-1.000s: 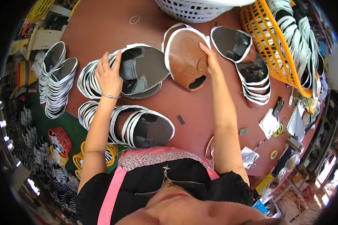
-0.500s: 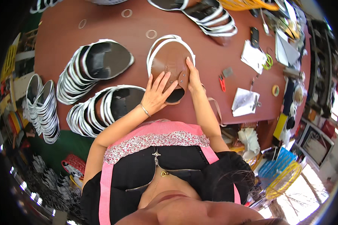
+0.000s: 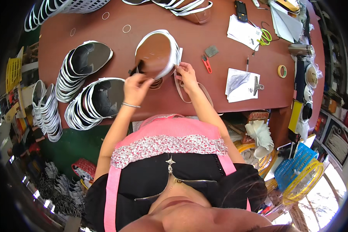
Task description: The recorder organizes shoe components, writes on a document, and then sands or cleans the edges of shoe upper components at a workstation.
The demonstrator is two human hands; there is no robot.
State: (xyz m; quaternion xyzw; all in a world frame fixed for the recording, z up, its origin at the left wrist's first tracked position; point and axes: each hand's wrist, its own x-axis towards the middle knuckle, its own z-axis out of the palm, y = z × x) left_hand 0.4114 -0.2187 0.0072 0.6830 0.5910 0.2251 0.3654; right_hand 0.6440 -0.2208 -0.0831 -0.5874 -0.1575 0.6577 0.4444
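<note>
A brown leather shoe upper (image 3: 154, 50) with a white zigzag-edged rim is tilted above the table in front of me, partly smeared by motion. My left hand (image 3: 136, 88) is closed at its near left end, beside a dark flap that is blurred. With thumb and fingers, my right hand (image 3: 187, 75) pinches the rim at the near right. A thin tan strap (image 3: 207, 92) trails beside the right hand. To the left lie two nested stacks of white-edged shoe uppers, the farther stack (image 3: 91, 58) and the nearer stack (image 3: 110, 98), with dark linings showing.
More nested uppers (image 3: 50, 112) hang at the table's left edge. On the right are red thread snips (image 3: 207, 63), a grey block (image 3: 211, 50), green-handled scissors (image 3: 265, 37), a clipboard (image 3: 241, 85), a tape roll (image 3: 282, 71) and a handheld device (image 3: 241, 11). Thin rings (image 3: 126, 28) lie at the far left.
My left hand has gone from lying spread on the upper to a closed grip at its near end. The upper has turned and tilted. The whole view has shifted.
</note>
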